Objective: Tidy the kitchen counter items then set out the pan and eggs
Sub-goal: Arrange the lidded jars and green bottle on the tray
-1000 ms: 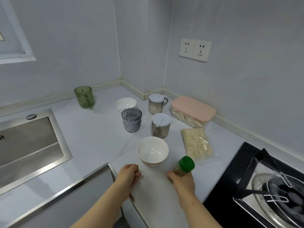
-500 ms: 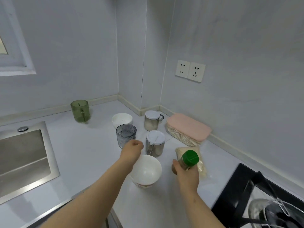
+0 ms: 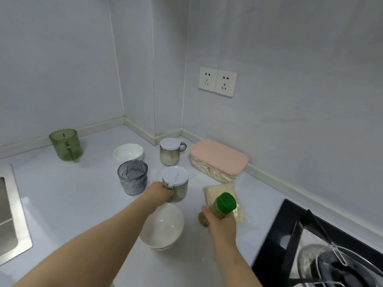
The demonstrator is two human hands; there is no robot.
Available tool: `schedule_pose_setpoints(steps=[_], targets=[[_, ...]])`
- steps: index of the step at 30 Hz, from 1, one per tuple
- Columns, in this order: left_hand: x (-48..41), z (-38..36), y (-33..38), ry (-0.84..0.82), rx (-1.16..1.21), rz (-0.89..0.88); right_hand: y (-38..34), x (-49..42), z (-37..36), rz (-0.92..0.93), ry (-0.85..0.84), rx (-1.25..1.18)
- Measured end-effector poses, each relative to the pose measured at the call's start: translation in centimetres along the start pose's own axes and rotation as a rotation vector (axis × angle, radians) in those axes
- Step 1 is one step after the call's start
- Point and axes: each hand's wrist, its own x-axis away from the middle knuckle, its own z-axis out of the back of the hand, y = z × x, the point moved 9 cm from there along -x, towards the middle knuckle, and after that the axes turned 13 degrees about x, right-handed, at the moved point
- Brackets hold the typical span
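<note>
My right hand grips a spice bottle with a green cap, held tilted above the counter beside a bag of grains. My left hand reaches over a white bowl and grips the handle side of a white-lidded glass jar. A second lidded jar stands behind it near the corner. The stove at the lower right carries a metal pan with a wire rack. No eggs are in view.
A grey glass cup, a small white bowl and a green mug stand on the white counter. A pink-lidded box sits by the right wall. The sink is at the left edge.
My left hand went from the counter's front edge forward over the bowl and took hold of the near jar. My right hand lifted the spice bottle and carried it forward.
</note>
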Motion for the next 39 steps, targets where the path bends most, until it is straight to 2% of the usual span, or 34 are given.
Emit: schedule_pose_setpoints(steps=[6,12,18,25,35,39], targets=[[-1.0,0.2,0.4,0.006,0.093,-0.024,-0.5,-0.5,0.8,-0.009,0.015,0.027],[0.2,0.2,3.6,-0.020,0.446,-0.038,-1.4,-0.1,2.0,-0.018,0.044,-0.064],[4.1,-0.3,8.6,-0.211,0.621,-0.090,-2.6,0.7,4.0,0.003,0.112,-0.065],[8.6,-2.1,10.8,-0.349,0.569,-0.126,-4.1,2.8,7.1,0.032,0.238,-0.092],[15.0,-7.5,9.9,-0.630,0.493,-0.068,-2.6,9.9,11.5,0.004,0.441,-0.137],[18.8,-11.2,9.0,-0.687,0.434,-0.050,-0.6,14.5,16.2,-0.013,0.595,-0.144]])
